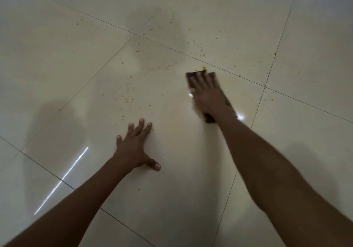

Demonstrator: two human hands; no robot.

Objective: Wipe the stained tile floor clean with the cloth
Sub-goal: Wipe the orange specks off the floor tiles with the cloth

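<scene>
Glossy cream floor tiles [172, 103] carry many small orange spots [131, 99], thickest in the middle and towards the far side. My right hand [209, 95] lies flat on a dark brown cloth [214, 76], pressing it to the tile, and both are blurred. An orange drop [204, 67] sits just beyond the cloth's far edge. My left hand [135, 147] rests palm down on the tile with its fingers spread, holding nothing, to the left of and nearer to me than the cloth.
Dark grout lines [265, 87] cross the floor. A dull grey smear [158, 42] shows on the tiles beyond the spots. Single orange drops [139, 189] lie close to my left forearm. Light reflects in a streak [63, 179] at the left.
</scene>
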